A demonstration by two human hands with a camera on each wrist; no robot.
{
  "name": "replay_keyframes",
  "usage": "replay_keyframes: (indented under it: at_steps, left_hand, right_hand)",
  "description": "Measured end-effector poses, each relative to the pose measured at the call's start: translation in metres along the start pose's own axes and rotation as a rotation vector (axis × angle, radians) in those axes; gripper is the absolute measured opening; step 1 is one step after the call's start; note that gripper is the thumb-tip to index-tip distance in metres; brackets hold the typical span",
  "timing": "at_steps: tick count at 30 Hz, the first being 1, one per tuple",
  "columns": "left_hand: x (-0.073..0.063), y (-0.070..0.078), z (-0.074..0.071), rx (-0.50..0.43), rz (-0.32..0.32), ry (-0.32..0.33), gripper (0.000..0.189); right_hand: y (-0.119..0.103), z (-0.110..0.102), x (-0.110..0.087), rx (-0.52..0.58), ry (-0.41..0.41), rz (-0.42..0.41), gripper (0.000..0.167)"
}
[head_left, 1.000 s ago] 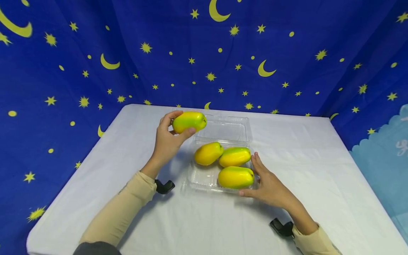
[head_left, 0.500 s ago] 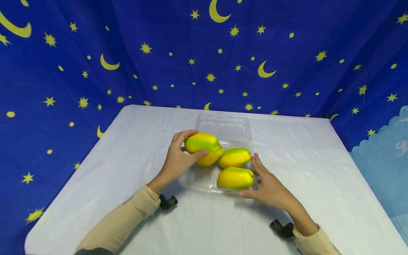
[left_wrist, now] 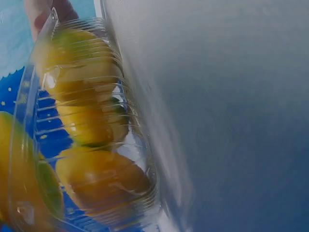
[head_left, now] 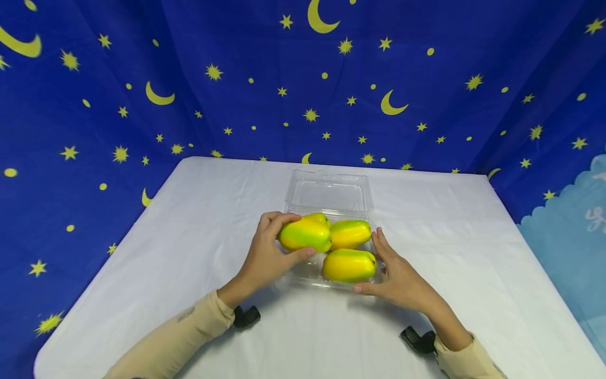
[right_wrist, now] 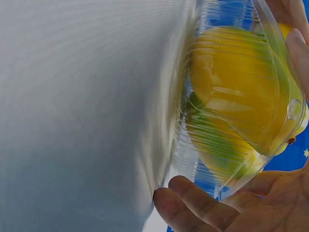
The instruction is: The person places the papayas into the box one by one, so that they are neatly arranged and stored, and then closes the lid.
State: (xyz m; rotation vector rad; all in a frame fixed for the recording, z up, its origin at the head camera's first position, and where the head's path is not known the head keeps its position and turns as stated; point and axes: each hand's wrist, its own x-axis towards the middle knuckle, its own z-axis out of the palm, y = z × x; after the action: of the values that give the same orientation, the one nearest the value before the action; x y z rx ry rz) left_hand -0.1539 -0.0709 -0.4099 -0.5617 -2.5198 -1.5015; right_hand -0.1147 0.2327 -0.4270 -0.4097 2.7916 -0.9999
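My left hand grips a yellow-green papaya between thumb and fingers, low over the left part of a clear plastic clamshell container. It partly hides another papaya behind it. On the container's right side lie a back papaya and a front papaya. My right hand holds the container's right end, thumb at the front edge and fingers at the far side. In the right wrist view its fingertips meet the ribbed wall. Through that wall in the left wrist view, papayas show side by side.
The container's lid lies folded back behind the base. A white cloth covers the table. Behind stands a blue curtain with yellow moons and stars. Black wrist mounts hang below both wrists.
My left hand has brought its papaya from above the lid's left side forward, right and down over the container base. My right hand has stayed at the container's right end.
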Motion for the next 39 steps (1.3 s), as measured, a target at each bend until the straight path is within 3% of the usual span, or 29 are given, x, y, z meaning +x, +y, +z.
replay_keyframes:
  at_steps: [10,23,31,39]
  left_hand:
    - [-0.011,0.007,0.005,0.15,-0.007,-0.038,0.066]
    - [-0.012,0.006,0.009,0.354,-0.041,-0.071,0.069]
    - [-0.013,0.007,0.007,0.462,-0.012,-0.112,0.071]
    - [-0.01,0.003,0.003,0.489,0.023,-0.169,0.074]
  right_hand:
    - [0.001,0.001,-0.001,-0.007,0.003,-0.004,0.127]
    - [0.0,0.0,0.0,0.002,0.001,0.001,0.126]
    - [0.0,0.0,0.0,0.0,-0.002,0.005,0.127]
    - [0.001,0.0,0.0,0.002,-0.007,0.003,0.127]
